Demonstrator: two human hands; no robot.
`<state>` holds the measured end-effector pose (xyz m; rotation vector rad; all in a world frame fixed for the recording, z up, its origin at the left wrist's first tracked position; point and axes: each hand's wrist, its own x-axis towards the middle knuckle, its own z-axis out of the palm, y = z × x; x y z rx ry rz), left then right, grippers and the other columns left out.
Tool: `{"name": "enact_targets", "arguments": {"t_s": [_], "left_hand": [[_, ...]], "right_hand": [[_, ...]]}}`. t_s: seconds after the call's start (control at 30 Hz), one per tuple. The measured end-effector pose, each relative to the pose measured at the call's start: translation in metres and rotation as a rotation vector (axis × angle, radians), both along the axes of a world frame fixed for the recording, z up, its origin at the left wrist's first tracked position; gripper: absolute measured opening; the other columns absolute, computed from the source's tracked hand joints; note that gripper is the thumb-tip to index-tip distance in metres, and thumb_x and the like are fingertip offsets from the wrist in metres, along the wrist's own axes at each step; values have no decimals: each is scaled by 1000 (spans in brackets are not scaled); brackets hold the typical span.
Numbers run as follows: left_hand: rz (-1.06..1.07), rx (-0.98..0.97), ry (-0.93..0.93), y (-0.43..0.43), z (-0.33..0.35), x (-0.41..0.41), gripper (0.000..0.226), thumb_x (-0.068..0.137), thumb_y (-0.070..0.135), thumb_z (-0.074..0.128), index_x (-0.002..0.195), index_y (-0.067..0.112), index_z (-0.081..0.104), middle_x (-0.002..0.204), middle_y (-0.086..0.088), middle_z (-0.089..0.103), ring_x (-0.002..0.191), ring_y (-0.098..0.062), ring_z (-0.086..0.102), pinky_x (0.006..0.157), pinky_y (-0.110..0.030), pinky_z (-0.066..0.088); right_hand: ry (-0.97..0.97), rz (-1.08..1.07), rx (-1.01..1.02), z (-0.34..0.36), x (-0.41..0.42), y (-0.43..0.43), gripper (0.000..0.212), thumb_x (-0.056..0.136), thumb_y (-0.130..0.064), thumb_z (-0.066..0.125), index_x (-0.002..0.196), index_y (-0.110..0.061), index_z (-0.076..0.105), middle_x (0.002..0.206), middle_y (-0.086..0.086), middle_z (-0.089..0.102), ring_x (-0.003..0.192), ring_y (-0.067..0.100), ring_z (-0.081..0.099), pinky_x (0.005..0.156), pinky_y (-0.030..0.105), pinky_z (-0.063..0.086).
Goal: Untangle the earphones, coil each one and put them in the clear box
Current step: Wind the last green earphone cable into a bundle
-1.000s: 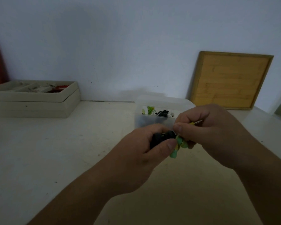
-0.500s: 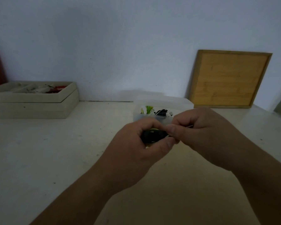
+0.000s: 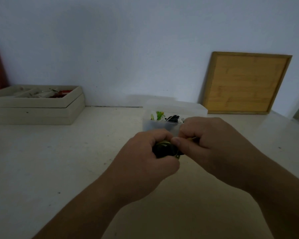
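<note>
With the left hand, grips a black coiled earphone bundle just in front of the clear plastic box, fingers curled round it. With the right hand, pinches a yellowish-green end at the side of the bundle away from the left hand, thumb and forefinger closed on it. Shows less green than a second ago: bright green earbud pieces hanging below the thumbs then, only a dull greenish sliver under the bundle now. Holds the bundle nearer the clear plastic box than a second ago. Points to a last wrap or tuck of the loose end, with coiling of this set probably close to finished. Leaves the drop into the clear plastic box, already holding a white-and-green coil and a black coil in neighbouring compartments. Cannot tell whether any tangle remains hidden inside the fists.
</note>
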<state>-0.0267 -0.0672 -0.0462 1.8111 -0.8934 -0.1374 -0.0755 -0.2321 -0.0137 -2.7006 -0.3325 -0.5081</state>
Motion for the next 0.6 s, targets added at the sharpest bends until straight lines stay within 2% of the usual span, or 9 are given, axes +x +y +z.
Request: {"name": "enact_targets", "arguments": {"t_s": [0.07,0.13,0.2,0.27,0.37,0.5,0.6], "left_hand": [[-41,-40,72,0,0,1,19,66,33,67,83,24,67,68,8,57,61,-8,53,56,-19,42],[-70,-93,170,2,2,1,29,64,35,68,88,19,70,71,5,60,62,-5,54,56,-15,43],[-90,-130,255,5,6,0,24,70,28,63,91,21,71,69,11,63,58,2,53,55,-10,41],[-82,-120,276,6,8,-1,25,73,29,57,94,27,71,70,13,64,57,2,51,55,-15,41],[-80,-95,247,7,9,0,25,73,27,56,93,26,71,71,14,65,60,4,55,56,-11,42],[-91,-72,218,6,10,0,27,69,21,54,91,21,70,69,17,65,60,6,57,53,-6,41],[-90,-42,177,5,8,1,26,69,21,53,90,17,69,68,13,65,58,3,55,54,-10,41]], "right_hand": [[-38,0,9,0,1,-2,31,86,-54,44,62,-34,48,63,-13,49,64,7,48,55,19,32],[-53,12,88,1,1,-4,39,88,-61,47,64,-32,52,63,-13,51,63,5,49,54,15,35],[-46,20,203,2,1,-5,38,80,-65,44,63,-32,55,62,-17,54,56,3,48,53,12,37],[-40,27,280,2,3,-5,34,75,-64,46,62,-34,57,59,-15,55,53,3,48,52,12,38],[-80,25,216,-2,6,-7,35,83,-66,55,63,-37,53,67,-10,55,63,6,52,56,15,39],[-81,56,143,-7,8,-5,30,86,-58,38,67,-38,46,76,-12,49,72,8,51,61,17,38],[-86,53,87,-8,7,-2,27,88,-56,39,68,-38,44,77,-14,47,73,7,49,64,16,38]]}}
